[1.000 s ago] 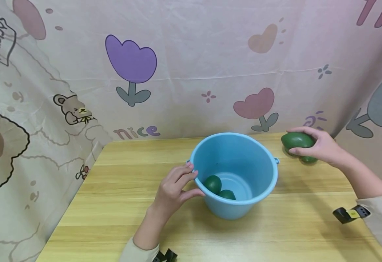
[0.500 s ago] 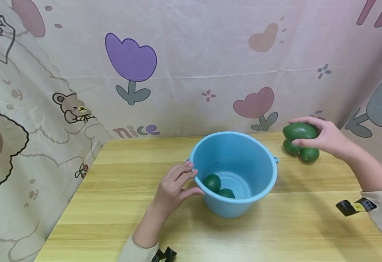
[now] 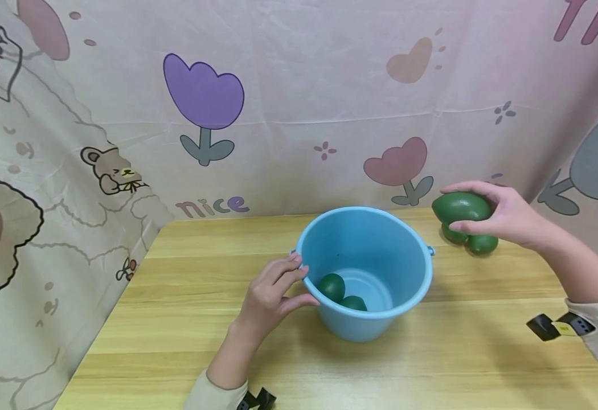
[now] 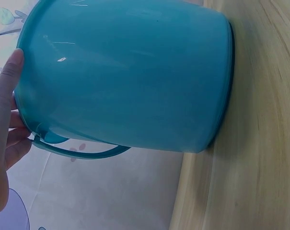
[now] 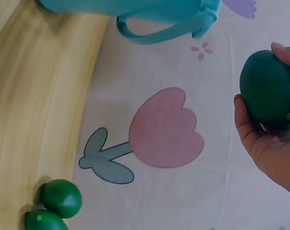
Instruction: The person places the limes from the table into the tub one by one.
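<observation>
A light blue bucket (image 3: 363, 327) stands upright on the table. My left hand (image 3: 273, 296) holds its rim at the left side; in the left wrist view the thumb (image 4: 11, 69) lies along the outer wall near the rim. Two green fruits (image 3: 332, 287) lie at the bottom of the bucket. My right hand (image 3: 509, 219) grips a large smooth green oval fruit (image 5: 268, 88) between thumb and fingers, raised off the table. Beneath it, two more green fruits (image 5: 62, 198) rest on the table, partly hidden by the held one in the head view.
The pale wooden table (image 3: 176, 319) ends at the back against a printed cloth (image 3: 278, 85). Along the bucket's side hangs its blue handle (image 4: 87, 154). The bucket sits left of the loose fruits.
My right hand has lifted the green oval fruit off the others on the table, then shifted slightly left with it. The left hand and the bucket have stayed put.
</observation>
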Demonstrator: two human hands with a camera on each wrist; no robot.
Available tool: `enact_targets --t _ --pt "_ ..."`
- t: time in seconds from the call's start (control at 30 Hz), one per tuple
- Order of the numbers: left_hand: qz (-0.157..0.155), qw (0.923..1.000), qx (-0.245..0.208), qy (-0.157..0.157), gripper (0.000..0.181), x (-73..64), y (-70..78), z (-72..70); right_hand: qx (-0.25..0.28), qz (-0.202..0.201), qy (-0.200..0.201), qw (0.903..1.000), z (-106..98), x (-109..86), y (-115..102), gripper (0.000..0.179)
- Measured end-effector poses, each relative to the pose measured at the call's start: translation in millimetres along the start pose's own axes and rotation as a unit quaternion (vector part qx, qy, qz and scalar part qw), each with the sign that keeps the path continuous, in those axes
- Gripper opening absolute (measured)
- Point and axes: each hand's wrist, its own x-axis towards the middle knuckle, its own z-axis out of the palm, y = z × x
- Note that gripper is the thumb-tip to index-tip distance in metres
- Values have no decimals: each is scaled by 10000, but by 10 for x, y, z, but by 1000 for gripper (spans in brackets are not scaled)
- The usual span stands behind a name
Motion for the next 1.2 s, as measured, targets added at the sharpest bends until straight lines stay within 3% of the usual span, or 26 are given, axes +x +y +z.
enact_targets --t 0.43,0.8,1.2 --pt "-149 9998 5 -101 54 16 5 -15 -148 -268 -57 9995 76 4 -268 63" --pt "-146 9998 26 -127 54 1 -1 -9 4 -585 -321 9978 208 -41 -537 60" --pt "-104 9999 61 -89 54 3 -3 -9 348 -1046 -692 9915 389 -7 -667 55"
